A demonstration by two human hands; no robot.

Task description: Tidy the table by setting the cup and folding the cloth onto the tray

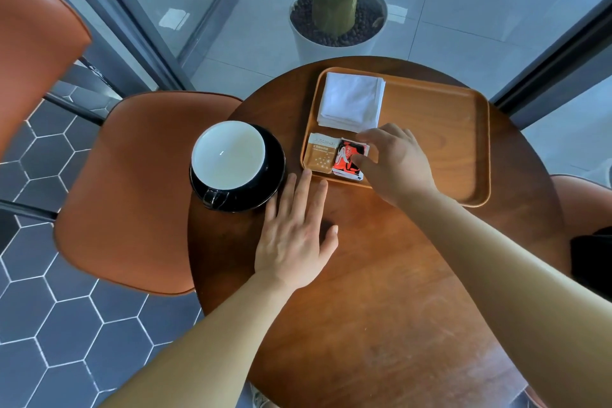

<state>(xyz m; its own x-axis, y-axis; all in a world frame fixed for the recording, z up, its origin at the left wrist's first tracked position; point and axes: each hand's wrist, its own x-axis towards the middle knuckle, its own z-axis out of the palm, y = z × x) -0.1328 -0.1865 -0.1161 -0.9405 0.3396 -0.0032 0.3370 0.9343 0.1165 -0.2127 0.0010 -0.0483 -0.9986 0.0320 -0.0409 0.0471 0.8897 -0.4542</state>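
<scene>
A black cup with a white inside (pixel 228 156) stands on a black saucer (pixel 265 189) at the left edge of the round wooden table (pixel 381 291), its handle towards me. A wooden tray (pixel 447 139) lies at the table's far side. The white cloth (pixel 351 101) sits folded in the tray's far left corner. My left hand (pixel 294 235) rests flat on the table, fingers spread, just right of the saucer. My right hand (pixel 394 162) reaches into the tray's near left corner, fingers pinching a red and white packet (pixel 347 159).
A tan packet (pixel 319 154) lies beside the red one in the tray. Orange chairs (pixel 132 189) stand to the left and one at the right edge (pixel 583 199). A potted plant (pixel 337 20) stands behind the table, with glass panels around.
</scene>
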